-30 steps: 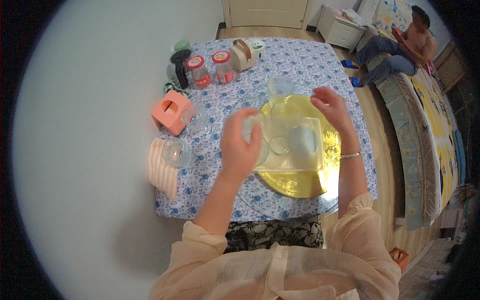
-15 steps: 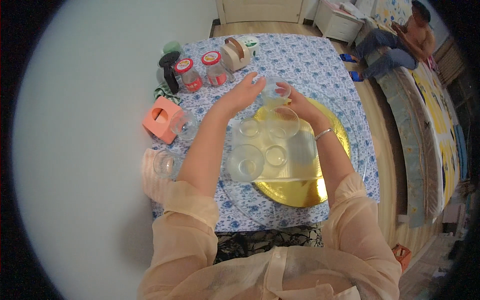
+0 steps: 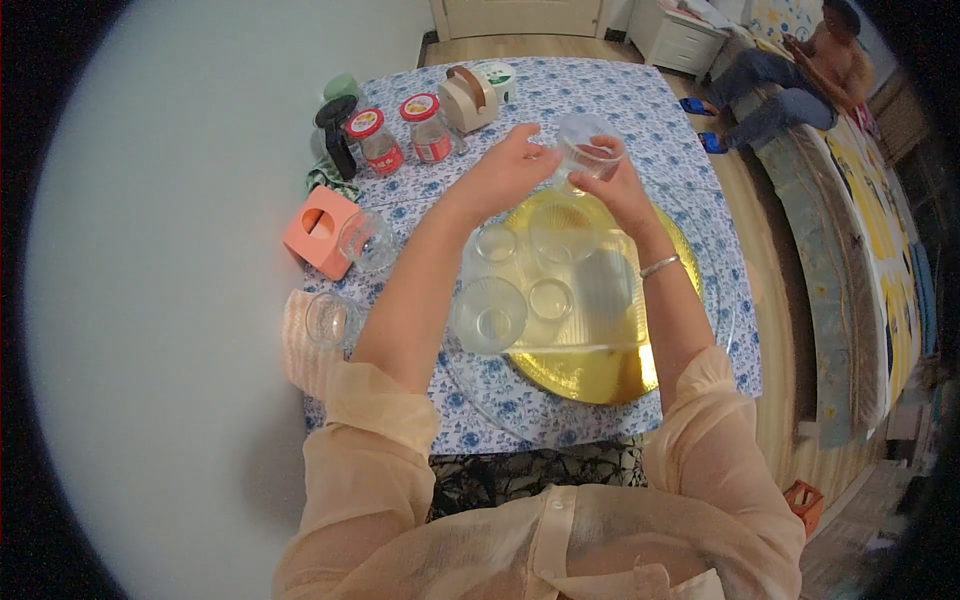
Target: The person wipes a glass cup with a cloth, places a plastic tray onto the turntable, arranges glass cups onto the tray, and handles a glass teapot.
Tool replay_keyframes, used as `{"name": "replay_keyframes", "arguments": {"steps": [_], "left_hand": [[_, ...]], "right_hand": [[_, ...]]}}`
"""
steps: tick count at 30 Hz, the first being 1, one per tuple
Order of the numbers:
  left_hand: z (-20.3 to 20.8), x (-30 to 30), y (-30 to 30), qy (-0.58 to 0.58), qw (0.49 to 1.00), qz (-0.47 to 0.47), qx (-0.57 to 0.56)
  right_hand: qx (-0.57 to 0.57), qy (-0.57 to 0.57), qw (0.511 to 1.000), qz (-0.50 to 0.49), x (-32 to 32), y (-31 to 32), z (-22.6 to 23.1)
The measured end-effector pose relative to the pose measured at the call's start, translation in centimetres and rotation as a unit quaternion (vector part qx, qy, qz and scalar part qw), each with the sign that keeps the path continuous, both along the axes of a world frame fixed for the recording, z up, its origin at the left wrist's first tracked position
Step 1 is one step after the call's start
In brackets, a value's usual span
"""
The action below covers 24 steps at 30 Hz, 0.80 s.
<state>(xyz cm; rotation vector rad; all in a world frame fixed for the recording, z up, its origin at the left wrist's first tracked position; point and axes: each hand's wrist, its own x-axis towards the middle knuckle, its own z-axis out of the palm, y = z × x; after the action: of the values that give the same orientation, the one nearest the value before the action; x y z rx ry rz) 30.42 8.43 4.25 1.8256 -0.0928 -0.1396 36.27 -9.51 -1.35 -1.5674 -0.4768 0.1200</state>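
Above the far edge of a clear ribbed tray (image 3: pixel 612 338), my right hand (image 3: pixel 622 192) grips a clear drinking glass (image 3: pixel 585 140), tilted in the air. My left hand (image 3: pixel 512 172) is just left of that glass, fingers stretched out and apart; its fingertips are close to the glass, and I cannot tell whether they touch it. Several clear glass cups stand on the tray, among them a wide bowl-like one (image 3: pixel 490 316) at the near left and a small one (image 3: pixel 550 299) beside it. Under the tray lies a round gold tray (image 3: pixel 580 385).
Two red-lidded jars (image 3: pixel 380 150), a black-lidded pitcher (image 3: pixel 338 130) and a cream box with a brown handle (image 3: pixel 468 103) stand at the back. At left are an orange tissue box (image 3: pixel 318 230), two glasses (image 3: pixel 333 320) and a pink cloth (image 3: pixel 303 360). A person (image 3: pixel 800 90) sits on a bed at right.
The glass in my right hand has risen off the tray area, moved a little right and tilted. My left hand has shifted slightly right along with it.
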Motion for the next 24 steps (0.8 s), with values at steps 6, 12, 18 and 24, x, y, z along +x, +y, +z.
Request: {"name": "replay_keyframes", "arguments": {"steps": [6,12,18,24], "left_hand": [[1.4,-2.0,-2.9,-0.116,0.937,-0.183,0.274],[0.6,-3.5,-5.3,-0.107,0.845,-0.202,0.484],[0.8,-3.6,-5.5,-0.065,0.836,-0.180,0.515],[0.2,-3.6,-5.2,-0.090,0.828,-0.166,0.528]], "right_hand": [[0.125,0.067,0.990,-0.020,-2.4,-2.9,0.8],[0.231,0.104,0.967,-0.018,-4.5,-3.4,0.4],[0.220,0.130,0.965,-0.054,-5.0,-4.2,-2.2],[0.204,0.121,0.970,-0.061,-5.2,-4.2,-2.8]]}}
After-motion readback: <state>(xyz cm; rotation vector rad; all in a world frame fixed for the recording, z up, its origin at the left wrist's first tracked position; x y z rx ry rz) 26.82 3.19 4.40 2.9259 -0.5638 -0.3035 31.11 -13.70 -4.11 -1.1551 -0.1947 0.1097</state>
